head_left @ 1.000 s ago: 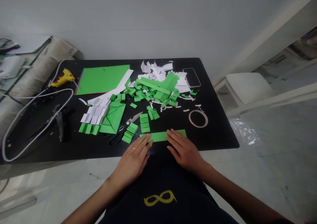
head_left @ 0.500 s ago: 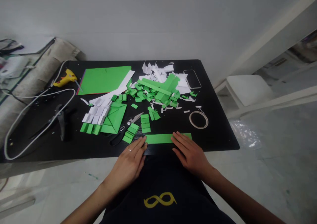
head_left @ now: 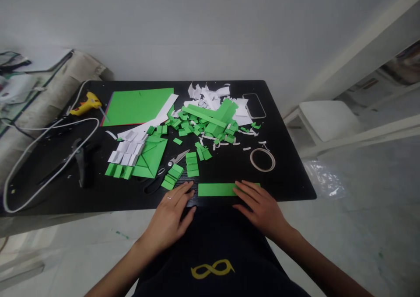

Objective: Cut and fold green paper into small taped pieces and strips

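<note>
A flat green paper strip [head_left: 215,190] lies along the front edge of the black table. My right hand [head_left: 260,205] rests on its right part, fingers stretched out over the paper. Just left of the strip's left end, my left hand [head_left: 173,214] lies on the table with its fingers extended, apart from the strip. Close beyond my left hand are two pleated green paper pieces [head_left: 173,176] [head_left: 192,164]. Scissors [head_left: 170,163] with black handles lie partly behind the nearer pleated piece, blades pointing away to the right.
A heap of green and white paper scraps [head_left: 210,113] covers the table's back middle. To the right lies a tape roll [head_left: 262,159]. Folded green and white pieces [head_left: 127,148], green sheets [head_left: 138,106], a yellow glue gun [head_left: 88,104], dark pliers-like tool [head_left: 80,161] and white cable [head_left: 49,192] occupy the left.
The green strip has shifted slightly right and towards me, with my right hand on it. My left fingers have come off its left end, and my left thumb has spread outward.
</note>
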### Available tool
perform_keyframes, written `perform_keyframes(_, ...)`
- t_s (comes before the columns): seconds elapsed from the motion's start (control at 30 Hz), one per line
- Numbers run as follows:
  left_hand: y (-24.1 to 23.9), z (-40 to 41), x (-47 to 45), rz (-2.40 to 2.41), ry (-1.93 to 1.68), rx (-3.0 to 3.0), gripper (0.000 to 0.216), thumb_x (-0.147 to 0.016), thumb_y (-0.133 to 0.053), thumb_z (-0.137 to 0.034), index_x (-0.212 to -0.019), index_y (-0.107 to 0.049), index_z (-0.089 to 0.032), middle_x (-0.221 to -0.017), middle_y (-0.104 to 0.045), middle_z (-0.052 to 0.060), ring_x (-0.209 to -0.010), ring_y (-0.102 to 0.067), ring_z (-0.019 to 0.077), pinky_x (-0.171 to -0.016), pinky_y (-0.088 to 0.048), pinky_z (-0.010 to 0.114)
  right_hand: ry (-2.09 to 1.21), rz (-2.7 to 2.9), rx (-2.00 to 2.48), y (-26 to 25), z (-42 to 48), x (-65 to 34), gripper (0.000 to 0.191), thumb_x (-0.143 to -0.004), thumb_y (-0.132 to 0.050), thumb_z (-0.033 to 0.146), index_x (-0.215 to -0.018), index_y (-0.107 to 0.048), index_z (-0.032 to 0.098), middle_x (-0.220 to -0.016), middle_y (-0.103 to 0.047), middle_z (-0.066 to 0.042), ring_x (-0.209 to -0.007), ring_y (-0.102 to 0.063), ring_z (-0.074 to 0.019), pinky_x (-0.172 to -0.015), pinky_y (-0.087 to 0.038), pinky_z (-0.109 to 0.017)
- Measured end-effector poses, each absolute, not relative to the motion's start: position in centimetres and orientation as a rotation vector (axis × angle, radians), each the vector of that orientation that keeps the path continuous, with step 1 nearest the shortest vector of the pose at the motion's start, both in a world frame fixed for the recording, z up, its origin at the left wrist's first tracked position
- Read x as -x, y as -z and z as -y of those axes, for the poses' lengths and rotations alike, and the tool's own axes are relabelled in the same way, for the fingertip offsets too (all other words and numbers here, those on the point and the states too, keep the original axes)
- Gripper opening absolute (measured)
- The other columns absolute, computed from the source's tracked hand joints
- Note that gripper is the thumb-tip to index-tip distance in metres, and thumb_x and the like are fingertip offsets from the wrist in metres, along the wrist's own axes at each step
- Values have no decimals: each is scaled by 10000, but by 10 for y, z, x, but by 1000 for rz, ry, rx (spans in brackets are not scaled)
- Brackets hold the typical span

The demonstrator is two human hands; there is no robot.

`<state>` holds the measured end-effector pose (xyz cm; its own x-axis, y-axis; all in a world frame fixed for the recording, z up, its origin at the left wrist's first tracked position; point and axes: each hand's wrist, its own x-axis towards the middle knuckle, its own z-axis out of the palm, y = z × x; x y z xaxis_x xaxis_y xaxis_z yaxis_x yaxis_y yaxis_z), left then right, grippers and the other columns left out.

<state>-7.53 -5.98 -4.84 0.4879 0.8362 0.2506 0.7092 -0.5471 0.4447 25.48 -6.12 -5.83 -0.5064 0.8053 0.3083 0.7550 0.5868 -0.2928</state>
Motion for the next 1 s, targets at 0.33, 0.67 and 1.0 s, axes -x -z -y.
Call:
perform_keyframes(0.33, 56, 63, 68, -1277, -817, -2339, 244, -1030, -591, -163, -1261, -653, -213, -1387, -719, 134, -1334, -672, 299, -1101, -589, 506, -534, 2396, 1246, 38, 47, -260, 347, -1077, -618, 320, -1414, -697, 294, -1275, -785, -73, -1108, -745, -265, -926, -687, -446)
perform_keyframes(0.67, 52, 64, 54, -1267, -1023, -2041, 206, -1027, -592, -155, -1203, -664, -233, -1259, -719, 117, -1161, -726, 248, -977, -620, 410, -912, 2178, 1357, 18, 34, -256, 219, -1067, -597, 351, -1024, -798, 276, -1043, -813, -48, -949, -791, -233, -828, -678, -376)
perform_keyframes(1.0, 41, 46, 39, -1347, -1398, -1483, 140, -1002, -692, -292, -1037, -569, -235, -1074, -606, 60, -983, -674, 182, -803, -615, 299, -1063, 1643, 1519, 8, 22, -229, 115, -973, -634, 327, -980, -718, 250, -967, -806, -47, -956, -793, -258, -825, -627, -367)
